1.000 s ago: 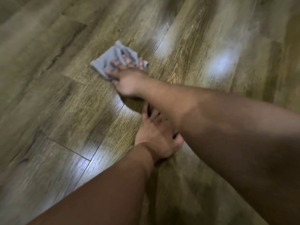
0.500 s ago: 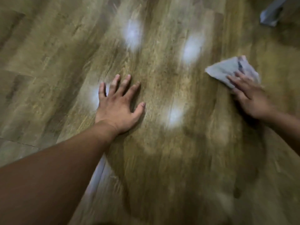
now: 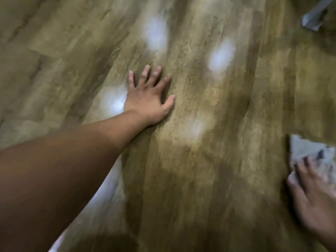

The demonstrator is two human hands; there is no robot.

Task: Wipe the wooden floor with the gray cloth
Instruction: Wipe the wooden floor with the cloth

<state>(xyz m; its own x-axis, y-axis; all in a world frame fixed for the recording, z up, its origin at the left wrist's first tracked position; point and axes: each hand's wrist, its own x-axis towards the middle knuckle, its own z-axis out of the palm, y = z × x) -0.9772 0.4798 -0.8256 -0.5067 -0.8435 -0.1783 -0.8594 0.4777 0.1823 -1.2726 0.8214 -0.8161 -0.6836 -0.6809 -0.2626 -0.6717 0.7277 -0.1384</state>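
My right fingers [image 3: 301,169] lie stretched and a little apart on top of the gray cloth [image 3: 305,151], pressing it flat to the boards instead of clutching it, though the blur hides whether a fingertip digs into a fold. The cloth sits under and just beyond those fingertips, away from my body, at the far right edge of what I can see. It is bunched, and its longer side seems to run crosswise and off past that edge. Behind it my right hand [image 3: 312,200] angles in from the lower right.

My left hand [image 3: 147,99] is planted well apart to the left, palm down, fingers splayed and gripping nothing; I judge it is bracing my weight. So the right hand is the one on the cloth. The open stretch of wooden floor [image 3: 227,160] lies between the two hands, so the next sweep probably runs leftward. A gray object [image 3: 313,18] stands far ahead on the right, out of the way.
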